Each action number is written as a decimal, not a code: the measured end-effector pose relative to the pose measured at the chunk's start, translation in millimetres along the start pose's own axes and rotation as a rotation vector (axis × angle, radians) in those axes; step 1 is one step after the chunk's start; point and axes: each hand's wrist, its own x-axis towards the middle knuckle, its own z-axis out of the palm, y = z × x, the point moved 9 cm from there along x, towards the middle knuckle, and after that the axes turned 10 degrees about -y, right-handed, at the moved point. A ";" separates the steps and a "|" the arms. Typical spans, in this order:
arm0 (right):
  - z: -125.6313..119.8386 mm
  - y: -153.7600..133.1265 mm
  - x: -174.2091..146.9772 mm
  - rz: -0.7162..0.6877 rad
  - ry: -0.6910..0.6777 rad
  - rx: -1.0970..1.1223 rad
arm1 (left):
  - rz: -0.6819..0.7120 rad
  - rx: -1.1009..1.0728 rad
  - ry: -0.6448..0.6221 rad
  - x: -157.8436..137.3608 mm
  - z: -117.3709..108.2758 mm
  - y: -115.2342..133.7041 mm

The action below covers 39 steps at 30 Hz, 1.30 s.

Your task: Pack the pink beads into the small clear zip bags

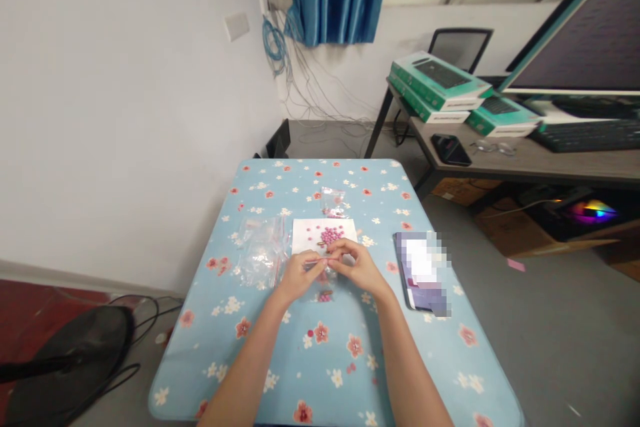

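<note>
My left hand (301, 273) and my right hand (356, 268) come together over the near edge of a white paper sheet (300, 232). Between them they pinch the red-striped top edge of a small transparent zip bag (327, 280). Pink tablets and a brown capsule (325, 293) show at the bottom of this bag. On the paper, just beyond my fingers, lies a heap of pink tablets (332, 234), with a few scattered to its left. A brown capsule is partly visible beside my right fingertips. Farther back sits another small zip bag (334, 202) with pink tablets in it.
Several flat transparent zip bags (260, 253) lie left of the paper. A phone (423, 273) rests on the right of the flowered table (270, 353). To the right stands a desk (480, 163) with green keyboard boxes (440, 83), a black phone and glasses.
</note>
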 end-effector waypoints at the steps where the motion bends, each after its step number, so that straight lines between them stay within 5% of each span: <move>1: 0.5 0.8 0.1 0.006 -0.004 -0.006 | 0.000 -0.002 0.006 -0.1 -0.5 -0.2; 8: -5.2 0.5 -0.3 0.017 0.031 -0.014 | 0.028 -0.005 -0.018 -0.1 3.3 2.3; 19: -26.6 3.4 -7.6 0.042 0.157 -0.038 | -0.033 -0.295 -0.046 0.9 8.1 -8.4; 26: -30.5 1.4 -9.7 0.012 0.183 -0.025 | -0.001 -0.173 0.010 0.0 2.7 -7.7; 30: -23.0 -1.1 -8.1 0.020 0.091 -0.003 | -0.010 -0.201 0.018 -0.4 1.1 -8.6; 35: -1.1 4.9 -4.3 0.062 -0.055 0.105 | 0.013 -0.263 0.202 -1.9 -17.0 -9.4; 39: -21.5 12.1 3.4 0.045 0.185 0.234 | 0.055 -0.310 0.270 -1.7 -24.9 -8.8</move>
